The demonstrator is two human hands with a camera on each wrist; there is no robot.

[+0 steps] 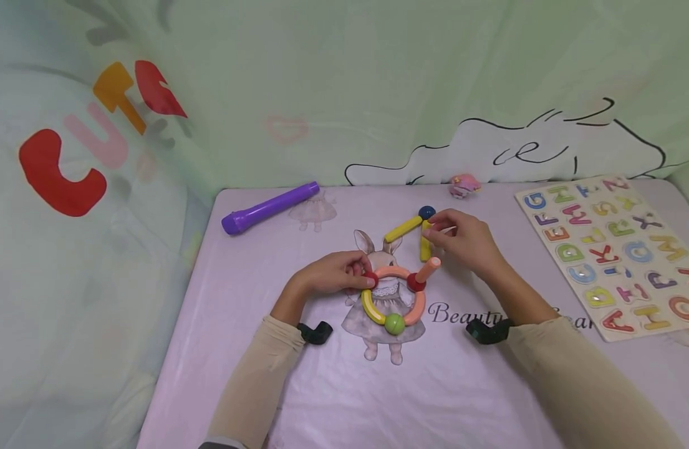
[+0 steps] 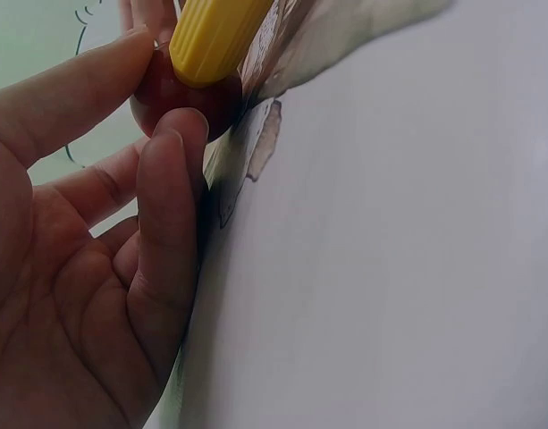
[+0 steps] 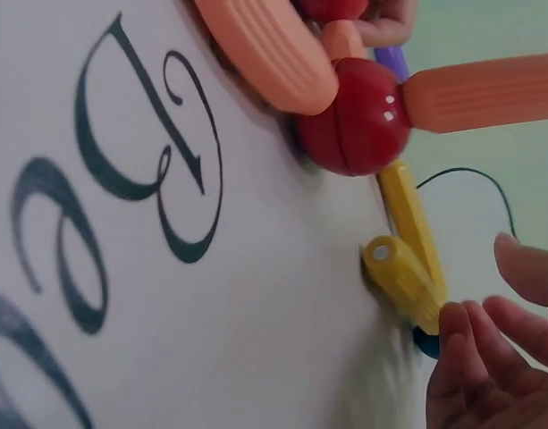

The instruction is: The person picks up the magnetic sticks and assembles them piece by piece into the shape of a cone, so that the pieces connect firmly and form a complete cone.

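Observation:
My left hand (image 1: 335, 272) pinches a red ball (image 2: 157, 98) at the left of a ring of magnetic rods and balls. The ring joins a curved yellow rod (image 1: 371, 307), a green ball (image 1: 395, 323), curved orange rods (image 1: 418, 308) and a second red ball (image 3: 358, 116). From that second ball an orange rod (image 1: 428, 270) sticks up. Beyond the ring, two yellow rods (image 1: 403, 229) meet at a blue ball (image 1: 426, 212) in a V. My right hand (image 1: 462, 240) is beside the nearer rod, fingertips by it, thumb apart; contact is unclear.
A purple toy microphone (image 1: 268, 209) lies at the back left. A small pink toy (image 1: 464, 186) stands by the back edge. On the right lies an alphabet puzzle board (image 1: 588, 265). Printed fabric walls (image 1: 299, 93) rise behind and left of the table (image 1: 221, 349).

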